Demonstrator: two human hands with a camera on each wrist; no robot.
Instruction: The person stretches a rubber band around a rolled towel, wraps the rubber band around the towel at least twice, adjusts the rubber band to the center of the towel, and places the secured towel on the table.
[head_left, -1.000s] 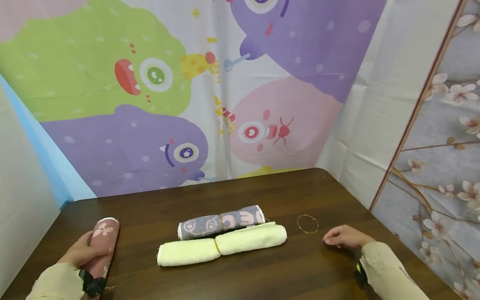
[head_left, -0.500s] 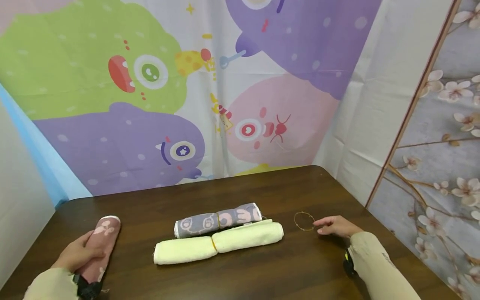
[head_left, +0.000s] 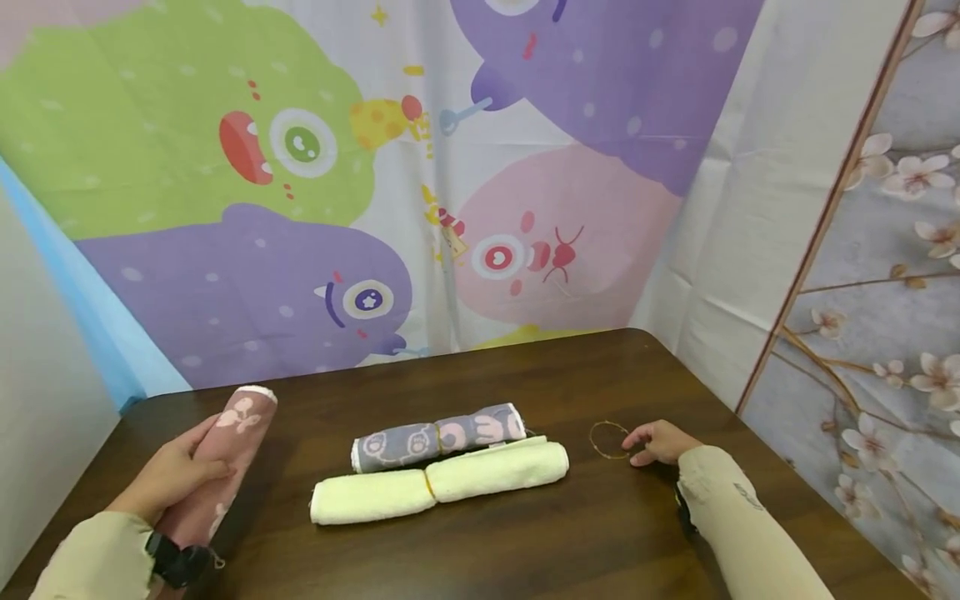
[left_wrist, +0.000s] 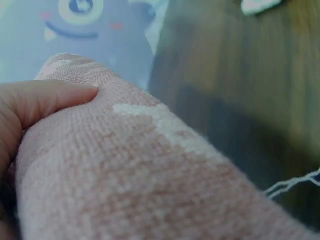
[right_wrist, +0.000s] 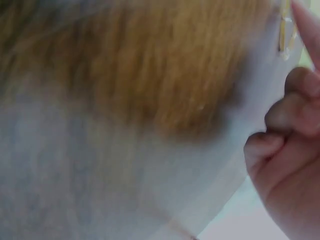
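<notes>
A rolled dusty-pink towel [head_left: 222,471] with a pale leaf pattern lies in my left hand [head_left: 167,475], which grips it from its left side at the left of the table. In the left wrist view, the thumb [left_wrist: 65,97] presses along the towel's fuzzy surface [left_wrist: 125,165]. Over on the right, my right hand [head_left: 662,442] holds the right edge of a thin yellow rubber band [head_left: 592,438] with its fingertips. The right wrist view shows part of the band [right_wrist: 283,40] beside a fingertip, with the other fingers [right_wrist: 265,145] curled.
Two rolled towels lie mid-table, each tied with a yellow band: a grey-and-pink one [head_left: 408,444] behind a pale yellow one [head_left: 375,497]. The brown wooden table [head_left: 480,558] meets a cartoon-print curtain [head_left: 315,300] at the back. A flower-patterned panel [head_left: 847,400] stands at the right.
My right hand has moved left to the rubber band's right edge. My left hand has raised the pink towel's far end and shifted it a little right. The other two towels stay put.
</notes>
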